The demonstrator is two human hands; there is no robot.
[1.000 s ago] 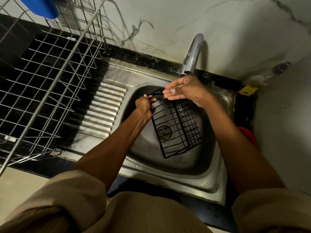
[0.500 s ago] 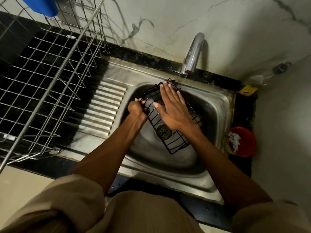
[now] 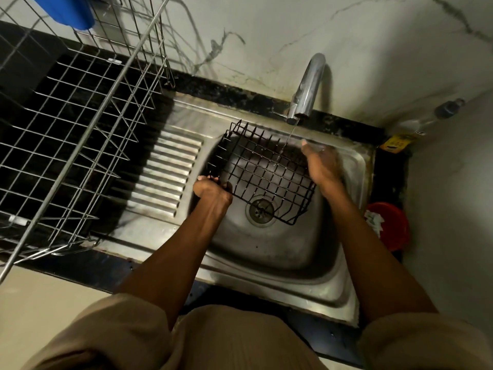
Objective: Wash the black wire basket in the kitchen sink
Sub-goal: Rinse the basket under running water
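The black wire basket (image 3: 262, 169) is held tilted over the steel sink (image 3: 280, 252), above the drain (image 3: 261, 210). My left hand (image 3: 212, 189) grips its near left rim. My right hand (image 3: 321, 162) is blurred, with straight fingers against the basket's right side. A thin stream of water runs from the chrome tap (image 3: 306, 86) onto the basket's grid close to my right hand.
A large steel wire dish rack (image 3: 80, 124) stands on the black counter at left, beside the ribbed drainboard (image 3: 165, 174). A blue object (image 3: 69, 12) sits at the rack's top. A red bowl (image 3: 389, 222) and a bottle (image 3: 426, 118) are at right.
My right hand slid from the middle of the grid to the basket's right side. The basket has turned flatter and wider under the running water. The left hand keeps its grip.
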